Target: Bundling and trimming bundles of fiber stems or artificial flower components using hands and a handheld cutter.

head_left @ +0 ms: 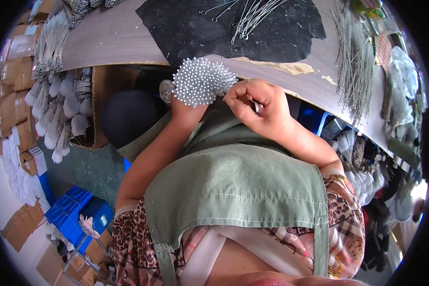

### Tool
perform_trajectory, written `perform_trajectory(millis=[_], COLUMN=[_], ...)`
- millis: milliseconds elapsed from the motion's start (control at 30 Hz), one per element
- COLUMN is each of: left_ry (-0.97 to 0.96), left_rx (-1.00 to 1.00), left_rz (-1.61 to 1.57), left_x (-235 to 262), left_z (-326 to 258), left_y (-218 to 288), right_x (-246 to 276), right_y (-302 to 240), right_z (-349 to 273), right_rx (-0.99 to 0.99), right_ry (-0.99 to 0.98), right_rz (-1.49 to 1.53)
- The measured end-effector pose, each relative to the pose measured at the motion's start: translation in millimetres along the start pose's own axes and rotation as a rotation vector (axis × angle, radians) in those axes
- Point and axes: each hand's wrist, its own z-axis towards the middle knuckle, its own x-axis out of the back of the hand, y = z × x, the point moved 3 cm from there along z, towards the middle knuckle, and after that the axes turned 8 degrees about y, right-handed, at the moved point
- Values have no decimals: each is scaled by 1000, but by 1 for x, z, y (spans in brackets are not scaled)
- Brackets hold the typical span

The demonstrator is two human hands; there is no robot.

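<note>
My left hand is closed round a bundle of thin wire rods in front of the table edge. The rods' many white tips fan out toward me and hide most of that hand's fingers. Just right of the bundle, my right hand is curled, its thumb and fingers drawn together beside the outermost tips. Something small and pale shows inside its curled fingers, too little of it to name. Both hands are above the lap of my green apron.
On the grey table lies a black mat with loose loop-ended wire rods. More rods are piled at the table's right. White-tipped bundles fill the lower left, near blue crates and cardboard boxes.
</note>
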Motion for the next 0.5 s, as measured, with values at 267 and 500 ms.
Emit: perform_trajectory(millis=[267, 500], left_ry=[-67, -31], left_rx=[34, 195], left_rz=[35, -335], left_x=[-8, -11], left_z=[-6, -16], left_y=[-7, -12], right_x=[6, 9], right_y=[4, -3], right_z=[-18, -29], right_rx=[-342, -503], right_ry=[-398, -383], right_rz=[336, 255])
